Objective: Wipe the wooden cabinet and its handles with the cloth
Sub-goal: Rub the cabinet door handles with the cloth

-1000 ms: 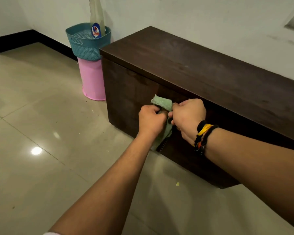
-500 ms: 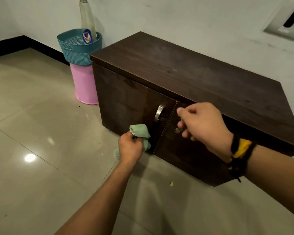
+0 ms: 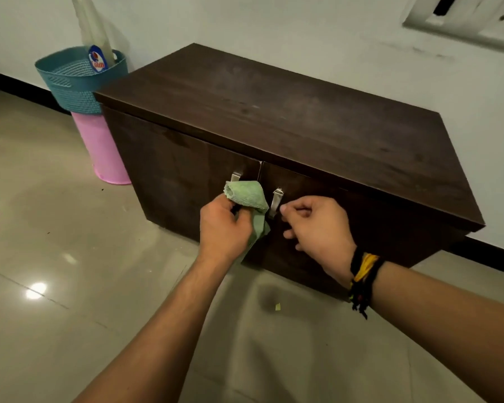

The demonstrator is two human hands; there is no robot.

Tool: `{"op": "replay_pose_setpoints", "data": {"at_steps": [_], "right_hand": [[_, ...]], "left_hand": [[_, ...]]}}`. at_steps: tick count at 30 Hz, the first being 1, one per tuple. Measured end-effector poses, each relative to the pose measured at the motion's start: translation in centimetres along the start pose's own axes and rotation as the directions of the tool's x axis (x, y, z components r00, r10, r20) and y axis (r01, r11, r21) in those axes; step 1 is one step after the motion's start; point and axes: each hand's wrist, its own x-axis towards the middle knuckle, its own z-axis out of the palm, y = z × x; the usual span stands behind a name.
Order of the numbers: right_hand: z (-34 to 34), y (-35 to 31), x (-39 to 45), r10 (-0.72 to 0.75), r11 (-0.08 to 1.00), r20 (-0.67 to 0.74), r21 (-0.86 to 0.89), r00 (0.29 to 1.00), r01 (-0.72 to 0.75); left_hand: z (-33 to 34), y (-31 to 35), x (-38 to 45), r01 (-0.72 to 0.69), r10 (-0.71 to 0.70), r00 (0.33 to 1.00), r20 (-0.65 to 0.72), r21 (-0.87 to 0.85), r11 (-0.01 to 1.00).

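Observation:
A low dark wooden cabinet (image 3: 288, 117) stands against the wall with two closed doors. My left hand (image 3: 223, 226) grips a green cloth (image 3: 249, 199) and presses it over the left door's metal handle (image 3: 235, 176), whose top shows above the cloth. The right door's metal handle (image 3: 276, 200) is bare. My right hand (image 3: 317, 225) hovers just right of that handle, fingers loosely curled, holding nothing; I cannot tell if a fingertip touches the door.
A teal basket (image 3: 76, 82) holding a spray bottle (image 3: 95, 39) sits on a pink bin (image 3: 101, 152) at the cabinet's left end. Glossy tiled floor (image 3: 56, 242) lies in front, with a small yellow scrap (image 3: 277, 306).
My left hand has lifted the cloth from low beside the doors up onto the left handle. My right hand let go of the right handle and sits beside it.

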Motion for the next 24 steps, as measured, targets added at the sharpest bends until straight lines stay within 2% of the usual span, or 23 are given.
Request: {"op": "replay_pose_setpoints", "data": {"at_steps": [5, 11, 16, 21, 24], "right_hand": [[1.3, 0.0, 0.6, -0.053, 0.999, -0.064, -0.007, 0.997, 0.053], [1.5, 0.4, 1.2, -0.101, 0.993, -0.103, -0.069, 0.99, 0.094], [1.5, 0.5, 1.6, -0.084, 0.996, -0.131, -0.029, 0.988, 0.08], [1.7, 0.4, 1.7, -0.022, 1.0, -0.161, 0.003, 0.987, 0.023], [1.8, 0.3, 2.0, -0.021, 1.0, -0.16, -0.005, 0.987, 0.021]], "left_hand": [[0.2, 0.5, 0.8, -0.115, 0.105, 0.992, 0.075, 0.14, 0.984], [1.3, 1.2, 1.1, -0.057, 0.031, 0.99, 0.135, 0.191, 0.98], [2.0, 1.6, 0.7, -0.014, 0.004, 0.997, 0.072, 0.129, 0.992], [3.4, -1.5, -2.4, -0.101, 0.102, 0.993, -0.058, 0.022, 0.995], [3.2, -1.2, -1.9, -0.025, 0.025, 1.0, 0.001, -0.119, 0.993]]}}
